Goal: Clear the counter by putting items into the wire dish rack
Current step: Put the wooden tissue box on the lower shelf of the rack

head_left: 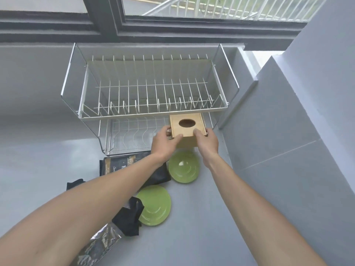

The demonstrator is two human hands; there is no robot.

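At the rack's (pixel 149 110) lower right corner, a wooden box (pixel 187 129) with an oval hole in its lid sits partly under the upper tier, its far end inside the lower tier. Left hand (pixel 164 142) grips the box's left edge, right hand (pixel 206 141) grips its right edge, thumbs on the lid. On the grey tabletop (pixel 201 217) below the arms lie two green plates (pixel 185 167) (pixel 155 205), a black pouch (pixel 123 166) beside the nearer-to-rack plate, and a black and silver bag (pixel 113 227) by the other
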